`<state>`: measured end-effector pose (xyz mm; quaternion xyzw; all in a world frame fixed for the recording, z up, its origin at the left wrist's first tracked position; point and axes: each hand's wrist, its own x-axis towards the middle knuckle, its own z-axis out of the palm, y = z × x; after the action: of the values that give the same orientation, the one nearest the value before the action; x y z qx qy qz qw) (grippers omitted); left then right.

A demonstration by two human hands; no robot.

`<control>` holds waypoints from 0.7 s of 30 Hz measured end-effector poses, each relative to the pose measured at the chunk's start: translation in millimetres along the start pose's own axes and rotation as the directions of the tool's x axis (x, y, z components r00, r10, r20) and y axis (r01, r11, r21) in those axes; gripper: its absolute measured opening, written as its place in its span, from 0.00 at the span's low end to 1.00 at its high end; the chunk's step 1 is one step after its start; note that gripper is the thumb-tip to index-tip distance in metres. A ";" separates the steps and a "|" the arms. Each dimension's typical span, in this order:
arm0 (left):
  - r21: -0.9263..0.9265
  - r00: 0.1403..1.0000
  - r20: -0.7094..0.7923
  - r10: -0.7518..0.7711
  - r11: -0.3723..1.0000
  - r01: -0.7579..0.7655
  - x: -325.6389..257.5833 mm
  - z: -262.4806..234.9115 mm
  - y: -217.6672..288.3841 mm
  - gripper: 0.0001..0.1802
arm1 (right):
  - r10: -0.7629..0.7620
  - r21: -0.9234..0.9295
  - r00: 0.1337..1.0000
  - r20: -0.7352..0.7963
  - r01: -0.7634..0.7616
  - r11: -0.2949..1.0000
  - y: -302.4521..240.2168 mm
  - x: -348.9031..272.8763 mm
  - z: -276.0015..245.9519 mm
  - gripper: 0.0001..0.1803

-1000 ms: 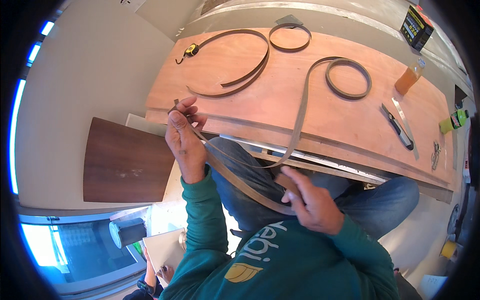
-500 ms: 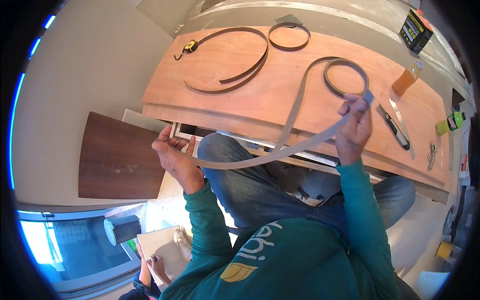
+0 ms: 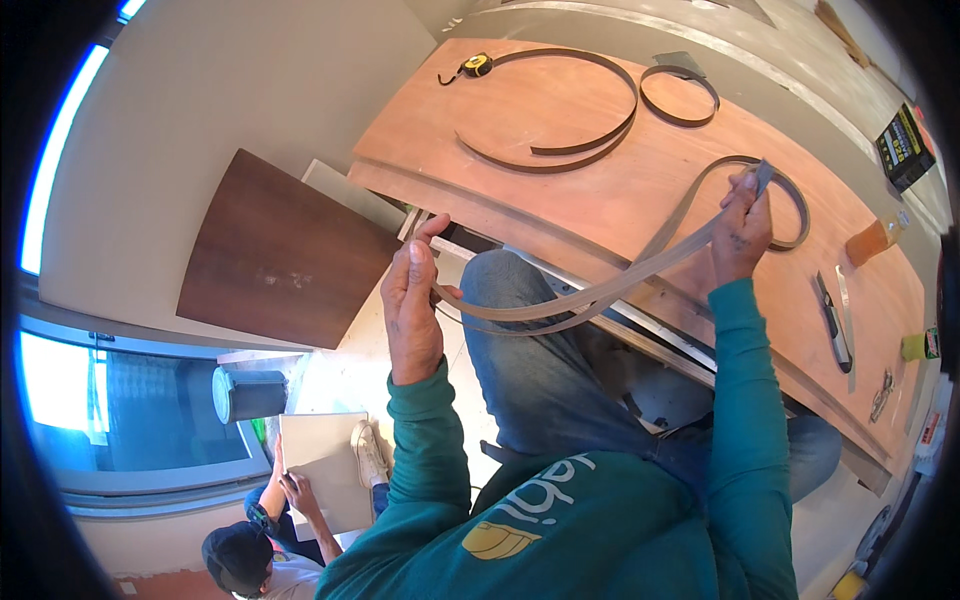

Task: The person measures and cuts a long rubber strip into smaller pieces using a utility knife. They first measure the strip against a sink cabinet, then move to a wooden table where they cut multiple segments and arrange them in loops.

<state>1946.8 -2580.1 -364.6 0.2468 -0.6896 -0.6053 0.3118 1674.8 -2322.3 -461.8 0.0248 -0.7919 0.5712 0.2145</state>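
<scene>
A long, thin grey-brown strip of edge banding (image 3: pixel 560 307) sags in a curve between my two hands. My left hand (image 3: pixel 412 310) is upright with the strip running into it between thumb and fingers; the fingers are loosely curled. My right hand (image 3: pixel 742 228) is closed around the strip over the board. A small flat grey-blue piece (image 3: pixel 765 174) sticks up from its fingertips; its kind is unclear. The rest of the strip loops back under the held span and forms a coil (image 3: pixel 803 215) on the board behind my right hand.
The wooden board (image 3: pixel 570 195) also carries a dark strip (image 3: pixel 634 105), tape measure (image 3: pixel 478 65), dark ring of banding (image 3: pixel 680 122), utility knife (image 3: pixel 832 320), metal blade (image 3: pixel 848 325) and orange bottle (image 3: pixel 872 242). A brown panel (image 3: pixel 290 250) leans at left. A person (image 3: pixel 240 560) sits lower left.
The view has swung, shifting the board rightward. My left hand has turned upright, its fingers drawing closer together. My right hand still grips the strip. More of the other person shows.
</scene>
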 end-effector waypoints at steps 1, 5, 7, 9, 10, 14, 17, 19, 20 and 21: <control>0.015 1.000 0.007 -0.011 1.000 0.011 -1.2 -1.3 -0.2 0.31 | 0.003 0.015 1.000 -0.014 -0.003 1.000 -0.3 4.4 -1.0 0.23; 0.183 0.995 -0.085 0.058 0.982 -0.041 -5.1 4.1 -11.4 0.27 | -0.103 0.006 0.992 0.068 0.103 0.995 1.1 -4.3 3.3 0.19; 0.260 0.980 -0.145 0.133 0.961 -0.092 -3.6 6.2 -15.7 0.25 | -0.171 -0.087 0.967 0.187 0.190 0.978 2.7 -20.2 11.4 0.15; 0.500 0.924 -0.107 0.367 0.823 -0.269 0.0 5.7 -15.4 0.25 | -0.295 -0.121 0.915 0.277 0.338 0.933 3.6 -35.7 22.4 0.12; 0.502 0.915 -0.135 0.381 0.822 -0.268 0.5 7.2 -15.2 0.26 | -0.386 -0.121 0.871 0.302 0.437 0.891 3.2 -41.9 27.3 0.11; 0.408 0.934 -0.221 0.281 0.897 -0.173 -5.7 12.7 -12.7 0.39 | -0.464 -0.217 0.757 0.460 0.602 0.768 -6.6 -50.0 43.4 0.20; 0.219 0.915 -0.295 0.274 0.952 -0.215 -2.9 18.2 -15.6 0.36 | -0.452 -0.400 0.724 0.521 0.675 0.620 -25.0 -53.1 51.9 0.33; 0.111 0.940 -0.285 0.188 0.980 -0.162 1.1 20.7 -17.6 0.32 | -0.441 -0.452 0.706 0.554 0.700 0.554 -41.0 -64.2 52.8 0.40; 0.072 0.940 -0.293 0.174 0.985 -0.159 2.1 22.6 -18.1 0.29 | -0.440 -0.436 0.688 0.577 0.716 0.545 -49.6 -73.3 50.6 0.42; 0.032 0.940 -0.302 0.160 0.987 -0.157 2.5 25.7 -18.5 0.26 | -0.508 -0.390 0.656 0.559 0.748 0.537 -58.7 -83.8 48.7 0.44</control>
<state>1925.7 -2567.0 -384.4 0.2818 -0.6533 -0.5305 0.4608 1752.3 -2404.4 -452.6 0.3557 -0.8871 0.1588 0.2476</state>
